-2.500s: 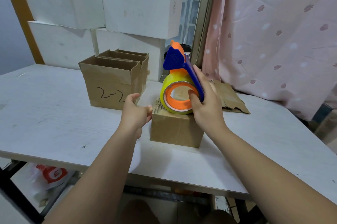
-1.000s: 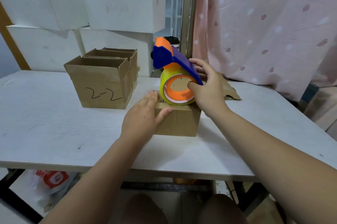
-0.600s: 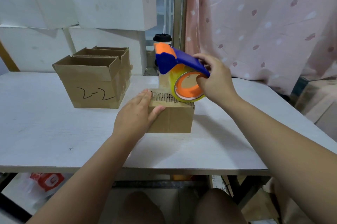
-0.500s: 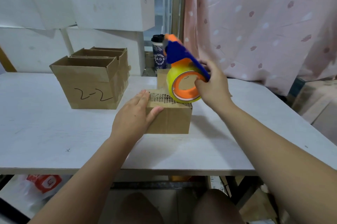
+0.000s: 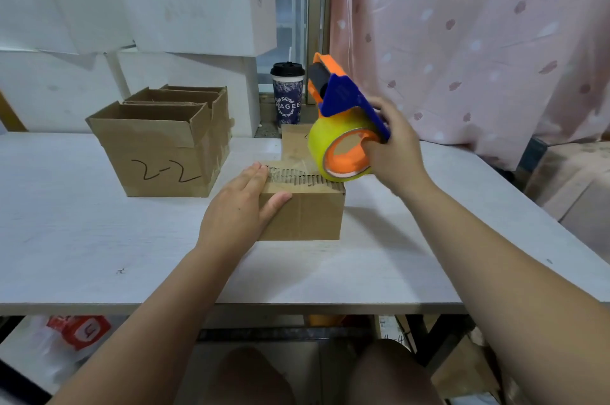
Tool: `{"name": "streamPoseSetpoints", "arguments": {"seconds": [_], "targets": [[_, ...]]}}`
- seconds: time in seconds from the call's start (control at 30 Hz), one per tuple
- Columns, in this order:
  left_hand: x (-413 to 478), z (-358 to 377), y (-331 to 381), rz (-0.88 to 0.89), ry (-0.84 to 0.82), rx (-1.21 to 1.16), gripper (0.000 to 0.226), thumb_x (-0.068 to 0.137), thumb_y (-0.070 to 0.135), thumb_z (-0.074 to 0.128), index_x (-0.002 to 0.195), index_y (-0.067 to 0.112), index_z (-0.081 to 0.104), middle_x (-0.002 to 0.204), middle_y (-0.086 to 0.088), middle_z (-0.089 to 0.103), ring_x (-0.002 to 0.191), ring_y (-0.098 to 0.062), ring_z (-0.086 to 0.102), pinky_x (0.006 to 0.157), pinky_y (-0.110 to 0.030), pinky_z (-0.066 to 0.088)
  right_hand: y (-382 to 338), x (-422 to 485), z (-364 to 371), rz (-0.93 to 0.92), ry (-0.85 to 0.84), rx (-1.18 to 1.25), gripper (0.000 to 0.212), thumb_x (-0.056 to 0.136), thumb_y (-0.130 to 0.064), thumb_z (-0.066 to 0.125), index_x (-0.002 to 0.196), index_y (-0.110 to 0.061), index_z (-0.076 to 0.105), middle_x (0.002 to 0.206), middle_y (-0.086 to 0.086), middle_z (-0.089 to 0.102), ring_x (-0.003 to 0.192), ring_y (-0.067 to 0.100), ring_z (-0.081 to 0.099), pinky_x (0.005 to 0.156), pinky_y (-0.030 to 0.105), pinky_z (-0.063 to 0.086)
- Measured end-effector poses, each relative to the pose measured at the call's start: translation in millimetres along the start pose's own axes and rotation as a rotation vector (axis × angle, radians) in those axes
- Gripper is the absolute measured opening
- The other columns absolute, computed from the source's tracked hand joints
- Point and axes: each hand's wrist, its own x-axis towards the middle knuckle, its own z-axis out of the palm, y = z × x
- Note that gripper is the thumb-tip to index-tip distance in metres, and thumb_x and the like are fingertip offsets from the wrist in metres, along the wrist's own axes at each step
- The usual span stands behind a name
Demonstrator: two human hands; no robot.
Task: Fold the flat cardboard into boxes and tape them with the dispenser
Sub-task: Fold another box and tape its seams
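The right hand (image 5: pixel 394 153), curled round the dispenser (image 5: pixel 343 127), had tipped it nose-up off the box (image 5: pixel 303 216), the flat left hand (image 5: pixel 237 210) pinning it down: strip probably laid, ready to cut.

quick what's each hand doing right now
Left hand: open, flat fingers pressing the small cardboard box.
Right hand: closed, holding the tape dispenser.

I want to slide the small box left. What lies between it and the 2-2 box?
Head view: only bare table between the small box and the 2-2 box; the left hand rests on the small box's left corner.
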Motion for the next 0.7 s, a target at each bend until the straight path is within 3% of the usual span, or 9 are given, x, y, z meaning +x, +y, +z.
{"name": "streamPoseSetpoints", "arguments": {"seconds": [0.1,0.23,0.3,0.43,0.53,0.6,0.7], "targets": [[1,0,0,-0.004,-0.016,0.017,0.069,0.089,0.057,0.037,0.144,0.017,0.037,0.151,-0.001,0.035,0.137,-0.018,0.034,0.107,-0.031,0.031,10,3,-20,-0.003,-0.010,-0.100,0.063,0.068,0.014,0.046,0.119,-0.021,0.058,0.105,-0.009,0.058,0.083,-0.020,0.050,0.067,-0.001,0.036],[0,1,2,-0.012,-0.006,0.014,0.073,0.085,0.060,0.033,0.143,0.016,0.040,0.150,-0.001,0.037,0.136,-0.019,0.036,0.106,-0.033,0.033,28,-7,-30,0.039,0.008,-0.149,0.061,0.068,0.015,0.046,0.117,-0.019,0.059,0.106,-0.005,0.059,0.082,-0.001,0.052,0.068,-0.001,0.035],[0,2,4,-0.019,0.001,0.004,0.079,0.081,0.063,0.028,0.142,0.016,0.042,0.149,-0.002,0.038,0.135,-0.019,0.037,0.106,-0.033,0.034,35,-15,-30,0.061,0.020,-0.131,0.060,0.068,0.014,0.046,0.113,-0.025,0.057,0.102,-0.010,0.059,0.083,0.001,0.052,0.066,-0.001,0.036],[0,1,5,-0.020,0.012,0.001,0.080,0.080,0.064,0.027,0.141,0.015,0.043,0.148,-0.002,0.040,0.134,-0.021,0.040,0.105,-0.034,0.035,49,-27,-24,0.107,0.055,-0.048,0.062,0.066,0.012,0.044,0.107,-0.034,0.053,0.098,-0.019,0.058,0.084,-0.013,0.051,0.064,0.001,0.037],[0,-1,4,-0.010,0.011,-0.005,0.082,0.078,0.064,0.026,0.140,0.014,0.045,0.147,-0.003,0.041,0.133,-0.022,0.041,0.104,-0.036,0.036,61,-33,-16,0.153,0.087,-0.028,0.065,0.069,0.017,0.045,0.110,-0.032,0.054,0.109,-0.004,0.060,0.091,-0.003,0.052,0.068,0.000,0.036],[1,-1,3,-0.001,0.006,-0.009,0.080,0.079,0.064,0.028,0.140,0.013,0.045,0.147,-0.003,0.041,0.133,-0.022,0.041,0.105,-0.036,0.036,68,-38,-11,0.191,0.100,0.002,0.064,0.072,0.016,0.046,0.110,-0.035,0.051,0.112,-0.005,0.059,0.098,0.009,0.052,0.068,-0.002,0.036],[1,0,2,0.012,0.004,-0.017,0.079,0.080,0.063,0.028,0.139,0.014,0.046,0.147,-0.004,0.041,0.133,-0.023,0.042,0.105,-0.037,0.036,72,-45,-7,0.224,0.114,0.057,0.065,0.075,0.014,0.047,0.111,-0.040,0.049,0.110,-0.013,0.057,0.096,0.004,0.054,0.065,0.000,0.039]]}}
